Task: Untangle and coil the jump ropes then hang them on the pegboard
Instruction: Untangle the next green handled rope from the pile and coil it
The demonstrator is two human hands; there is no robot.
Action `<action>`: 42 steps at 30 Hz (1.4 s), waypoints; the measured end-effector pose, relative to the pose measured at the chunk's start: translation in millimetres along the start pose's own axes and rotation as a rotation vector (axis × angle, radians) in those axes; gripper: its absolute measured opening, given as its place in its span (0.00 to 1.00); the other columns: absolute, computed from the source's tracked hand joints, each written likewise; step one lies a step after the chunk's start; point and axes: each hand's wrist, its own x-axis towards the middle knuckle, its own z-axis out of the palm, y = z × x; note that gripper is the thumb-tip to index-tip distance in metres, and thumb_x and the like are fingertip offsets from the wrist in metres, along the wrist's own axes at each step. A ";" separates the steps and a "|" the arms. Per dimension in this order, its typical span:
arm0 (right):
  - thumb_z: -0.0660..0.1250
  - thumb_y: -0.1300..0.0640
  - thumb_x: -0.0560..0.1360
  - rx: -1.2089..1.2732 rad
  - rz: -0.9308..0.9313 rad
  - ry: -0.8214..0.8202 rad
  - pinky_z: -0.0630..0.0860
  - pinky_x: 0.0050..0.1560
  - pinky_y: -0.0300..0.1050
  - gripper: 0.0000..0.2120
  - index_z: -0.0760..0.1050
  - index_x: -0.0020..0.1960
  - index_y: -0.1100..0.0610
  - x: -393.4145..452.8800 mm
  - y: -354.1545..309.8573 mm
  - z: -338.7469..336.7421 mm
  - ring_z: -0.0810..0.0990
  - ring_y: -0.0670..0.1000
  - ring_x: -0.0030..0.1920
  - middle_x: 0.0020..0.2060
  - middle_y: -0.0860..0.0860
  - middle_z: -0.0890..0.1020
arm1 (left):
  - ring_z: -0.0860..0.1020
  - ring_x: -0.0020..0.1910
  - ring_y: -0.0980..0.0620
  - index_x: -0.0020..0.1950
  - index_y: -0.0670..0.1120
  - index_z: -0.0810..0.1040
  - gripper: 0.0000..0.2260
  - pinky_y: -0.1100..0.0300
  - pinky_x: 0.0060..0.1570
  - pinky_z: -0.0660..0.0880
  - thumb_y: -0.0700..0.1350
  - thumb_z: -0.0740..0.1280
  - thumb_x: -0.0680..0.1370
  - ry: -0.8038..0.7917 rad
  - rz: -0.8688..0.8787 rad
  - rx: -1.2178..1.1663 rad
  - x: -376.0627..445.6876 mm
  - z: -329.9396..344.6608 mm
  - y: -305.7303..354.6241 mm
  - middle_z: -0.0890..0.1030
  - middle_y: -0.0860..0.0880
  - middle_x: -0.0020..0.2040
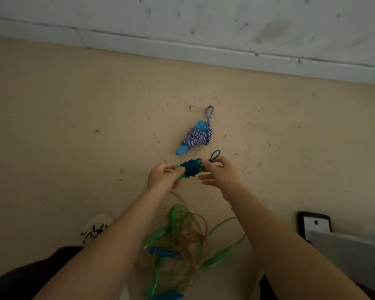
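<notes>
Two hands hold a dark teal cord jump rope bundle wound round green handles (191,167) above the beige floor (74,126): the left hand (162,177) pinches a handle end, the right hand (218,173) pinches the bundle's other end by its loop. Just beyond lies a coiled purple-and-white rope on blue handles (196,135). Near the person, a tangle of green plastic ropes (182,239) rests on the floor.
</notes>
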 end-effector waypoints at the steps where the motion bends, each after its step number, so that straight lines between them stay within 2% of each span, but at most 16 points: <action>1: 0.73 0.50 0.75 -0.005 -0.017 -0.010 0.81 0.36 0.45 0.17 0.73 0.57 0.57 12.3 -0.8 3.0 0.86 0.55 0.37 0.47 0.59 0.83 | 0.82 0.36 0.52 0.57 0.45 0.79 0.13 0.60 0.36 0.81 0.48 0.75 0.76 0.012 0.015 -0.009 14.4 3.4 0.6 0.82 0.49 0.45; 4: 0.74 0.45 0.73 -0.028 -0.058 -0.048 0.82 0.38 0.45 0.29 0.68 0.68 0.54 35.0 -2.1 9.4 0.86 0.53 0.42 0.50 0.54 0.82 | 0.82 0.43 0.52 0.70 0.44 0.74 0.25 0.64 0.33 0.78 0.52 0.74 0.77 -0.001 0.075 0.009 44.4 5.0 2.5 0.81 0.49 0.53; 7: 0.74 0.43 0.72 -0.116 -0.055 -0.023 0.84 0.43 0.49 0.39 0.61 0.75 0.53 33.5 9.2 8.4 0.85 0.52 0.46 0.50 0.50 0.80 | 0.81 0.52 0.49 0.73 0.50 0.72 0.29 0.59 0.44 0.79 0.58 0.73 0.75 0.000 0.085 0.163 50.7 -3.5 -12.6 0.77 0.49 0.60; 11: 0.73 0.38 0.71 -0.363 -0.034 0.043 0.80 0.39 0.42 0.31 0.71 0.67 0.54 0.8 44.4 -3.8 0.82 0.48 0.45 0.48 0.49 0.81 | 0.76 0.51 0.55 0.65 0.51 0.77 0.24 0.62 0.45 0.72 0.61 0.74 0.73 -0.005 0.090 0.359 17.7 -24.8 -52.8 0.78 0.48 0.60; 14: 0.72 0.36 0.70 -0.509 -0.021 0.123 0.70 0.36 0.37 0.27 0.74 0.61 0.52 -29.3 81.9 -19.8 0.77 0.46 0.46 0.49 0.49 0.79 | 0.73 0.63 0.49 0.68 0.52 0.75 0.36 0.52 0.60 0.74 0.70 0.70 0.66 -0.010 0.080 0.596 -18.3 -42.7 -83.6 0.75 0.48 0.65; 17: 0.73 0.37 0.70 -0.562 0.094 0.130 0.71 0.37 0.39 0.26 0.74 0.59 0.54 -56.8 122.3 -25.8 0.77 0.49 0.46 0.50 0.51 0.79 | 0.71 0.68 0.46 0.69 0.53 0.74 0.37 0.48 0.66 0.72 0.70 0.74 0.66 -0.059 -0.003 0.651 -48.7 -47.2 -114.6 0.72 0.47 0.67; 20: 0.75 0.41 0.69 -0.447 0.204 0.001 0.79 0.41 0.44 0.27 0.72 0.61 0.54 -76.7 155.5 -11.5 0.80 0.52 0.48 0.51 0.51 0.79 | 0.73 0.65 0.47 0.67 0.52 0.76 0.32 0.54 0.63 0.72 0.62 0.78 0.68 -0.124 -0.012 0.574 -63.6 -35.3 -134.0 0.72 0.48 0.64; 23: 0.75 0.45 0.71 -0.164 0.294 -0.065 0.84 0.39 0.49 0.25 0.72 0.63 0.53 -85.8 163.6 7.3 0.85 0.55 0.45 0.54 0.55 0.82 | 0.78 0.58 0.50 0.64 0.53 0.76 0.26 0.58 0.51 0.75 0.56 0.79 0.70 -0.185 -0.058 0.366 -66.6 -19.7 -133.5 0.77 0.53 0.58; 25: 0.74 0.46 0.73 -0.114 0.294 -0.100 0.83 0.38 0.48 0.23 0.72 0.63 0.53 -85.9 154.5 12.1 0.85 0.56 0.45 0.54 0.55 0.82 | 0.81 0.50 0.51 0.60 0.58 0.76 0.20 0.57 0.44 0.79 0.56 0.78 0.71 -0.228 -0.114 0.267 -67.5 -14.5 -123.6 0.80 0.54 0.54; 29: 0.70 0.49 0.77 -0.026 0.197 -0.198 0.79 0.33 0.43 0.14 0.78 0.58 0.57 -94.4 108.5 9.2 0.82 0.51 0.36 0.43 0.54 0.83 | 0.83 0.44 0.49 0.51 0.56 0.81 0.08 0.57 0.38 0.80 0.54 0.75 0.75 -0.325 -0.057 0.175 -75.2 -15.6 -87.5 0.82 0.47 0.50; 32: 0.68 0.53 0.79 0.002 0.076 -0.228 0.79 0.32 0.45 0.09 0.79 0.51 0.60 -116.0 60.8 2.1 0.80 0.51 0.33 0.37 0.54 0.81 | 0.82 0.45 0.48 0.51 0.54 0.81 0.07 0.57 0.44 0.78 0.52 0.74 0.76 -0.395 0.008 0.128 -96.9 -25.9 -46.7 0.84 0.47 0.50; 35: 0.69 0.55 0.78 -0.039 -0.068 -0.241 0.78 0.32 0.44 0.07 0.80 0.45 0.59 -152.4 12.4 -9.4 0.81 0.51 0.32 0.34 0.53 0.82 | 0.81 0.36 0.60 0.48 0.52 0.82 0.06 0.67 0.36 0.75 0.48 0.77 0.74 -0.420 0.134 0.138 -132.1 -43.4 -2.5 0.82 0.54 0.40; 37: 0.70 0.56 0.77 -0.085 -0.149 -0.225 0.76 0.27 0.40 0.07 0.80 0.42 0.59 -182.7 -19.4 -16.4 0.80 0.50 0.28 0.31 0.53 0.82 | 0.79 0.32 0.60 0.46 0.50 0.81 0.05 0.68 0.33 0.74 0.45 0.76 0.74 -0.395 0.224 0.150 -160.9 -57.3 26.5 0.81 0.55 0.36; 39: 0.72 0.58 0.76 -0.136 -0.225 -0.208 0.72 0.23 0.37 0.07 0.78 0.42 0.61 -214.7 -49.7 -24.8 0.79 0.48 0.25 0.31 0.57 0.81 | 0.79 0.32 0.57 0.47 0.49 0.80 0.03 0.65 0.31 0.75 0.44 0.74 0.77 -0.363 0.285 0.129 -194.2 -73.3 54.6 0.81 0.52 0.37; 40: 0.72 0.59 0.75 -0.156 -0.257 -0.206 0.72 0.24 0.37 0.07 0.78 0.43 0.62 -231.1 -63.8 -29.3 0.80 0.49 0.26 0.32 0.60 0.81 | 0.80 0.31 0.56 0.48 0.48 0.80 0.03 0.65 0.30 0.76 0.44 0.73 0.77 -0.346 0.322 0.122 -211.6 -82.4 67.6 0.82 0.50 0.38; 42: 0.72 0.61 0.75 -0.188 -0.312 -0.221 0.80 0.35 0.44 0.08 0.79 0.48 0.66 -264.3 -90.1 -37.9 0.82 0.55 0.34 0.37 0.63 0.82 | 0.83 0.33 0.54 0.50 0.48 0.81 0.03 0.64 0.29 0.75 0.46 0.73 0.78 -0.295 0.413 0.130 -244.3 -101.2 90.0 0.84 0.48 0.42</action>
